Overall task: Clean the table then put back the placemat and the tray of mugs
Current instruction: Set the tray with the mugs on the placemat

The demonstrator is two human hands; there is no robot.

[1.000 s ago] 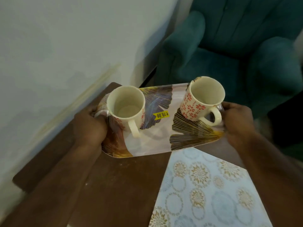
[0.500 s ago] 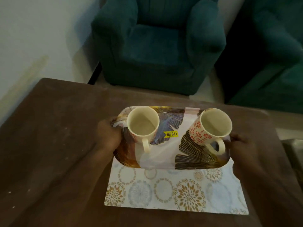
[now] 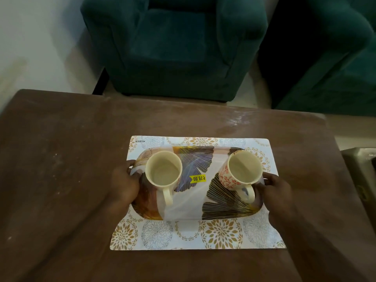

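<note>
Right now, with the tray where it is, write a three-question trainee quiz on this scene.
1. True or false: the leaf-patterned rectangular tray is over the white floral placemat, not over the bare brown wooden table.
2. The left cream ceramic mug and the right red-flowered ceramic mug point their handles: A toward the person; B away from the person; C toward each other.
3. Fill in: the left hand and the right hand hold the tray by its two short ____.
Key: 1 true; 2 A; 3 ends.
</note>
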